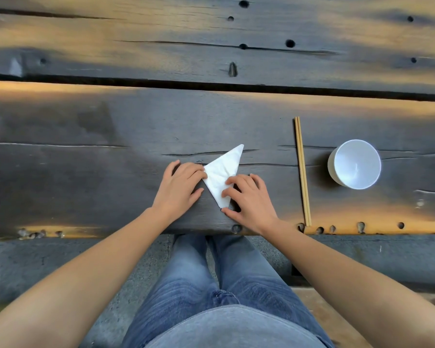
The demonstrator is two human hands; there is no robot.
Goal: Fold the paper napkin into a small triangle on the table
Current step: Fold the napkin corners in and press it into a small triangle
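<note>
So we're creasing now | napkin (220, 175) lies as a triangle by the table (86, 172) edge | left hand (180, 188) flat, pinning its left corner | right hand (250, 199) spread on the near tip, gripping nothing | next probably: press the fold sharp

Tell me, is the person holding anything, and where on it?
Both hands press the napkin flat: left hand at its left corner, right hand on its near tip.
</note>
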